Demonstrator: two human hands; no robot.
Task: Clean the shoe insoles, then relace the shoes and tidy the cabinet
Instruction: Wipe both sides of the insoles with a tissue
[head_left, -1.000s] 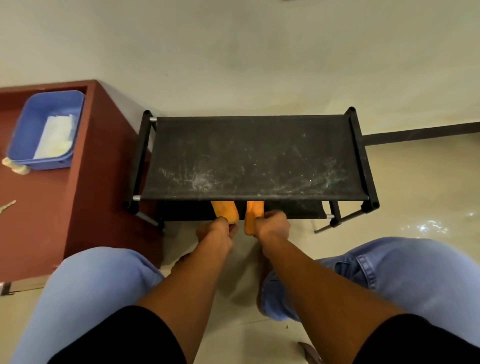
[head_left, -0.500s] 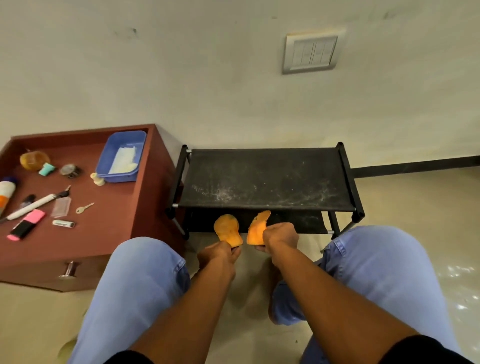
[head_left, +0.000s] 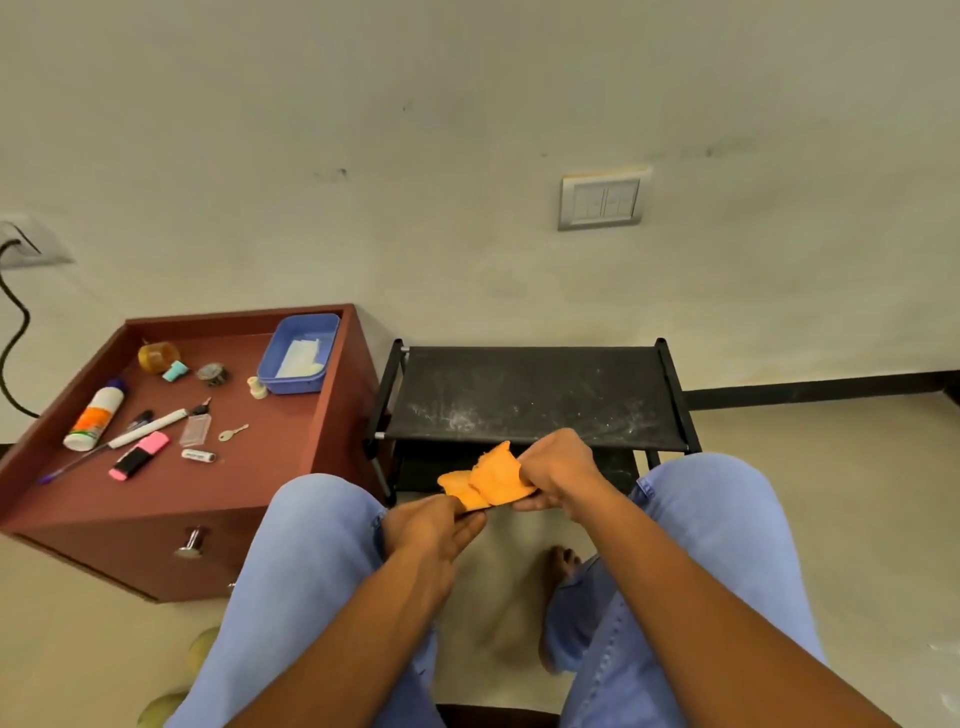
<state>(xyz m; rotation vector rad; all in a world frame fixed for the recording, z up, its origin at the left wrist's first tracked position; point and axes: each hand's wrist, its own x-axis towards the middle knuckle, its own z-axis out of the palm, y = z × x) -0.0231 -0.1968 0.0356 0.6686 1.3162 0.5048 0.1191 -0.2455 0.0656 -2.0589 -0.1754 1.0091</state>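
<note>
Two orange insoles (head_left: 488, 482) overlap between my hands, above my knees and in front of the black shoe rack (head_left: 530, 397). My left hand (head_left: 434, 525) pinches the near end of the lower insole. My right hand (head_left: 558, 470) grips the right side of the upper one. No shoes or laces are in view. The rack's lower shelf is mostly hidden behind my hands.
A red-brown cabinet (head_left: 291, 467) stands at the left, its top strewn with a blue tray (head_left: 298, 353) holding white cloth, a white bottle (head_left: 96, 414), a pink highlighter (head_left: 139, 455), pens, a key and small items. My bare foot (head_left: 561, 564) rests on the floor.
My hands pulled the insoles out from the rack's lower shelf, up and toward me, and brought them together so they overlap. My head tilted up, showing the cabinet top and wall.
</note>
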